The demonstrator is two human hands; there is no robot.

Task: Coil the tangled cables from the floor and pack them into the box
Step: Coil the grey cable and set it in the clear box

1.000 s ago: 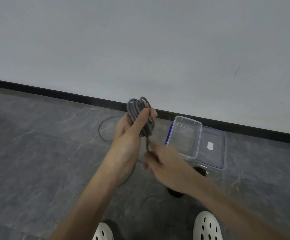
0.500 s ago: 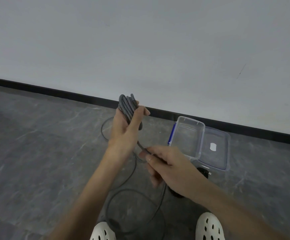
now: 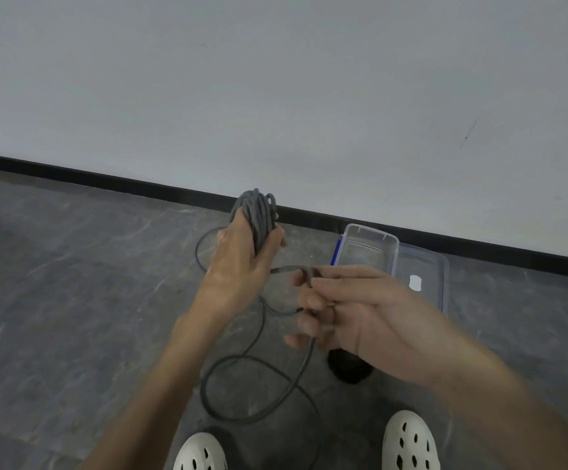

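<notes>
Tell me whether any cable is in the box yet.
No: the box shows nothing inside, and the gray cable is coiled in the left hand.

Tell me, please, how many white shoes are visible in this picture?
2. The left shoe is at the bottom edge near the centre. The right shoe is further right along the same edge. The frame cuts off both.

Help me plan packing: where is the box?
Head view: the box sits on the floor right of centre, near the baseboard, beyond the right hand.
</notes>
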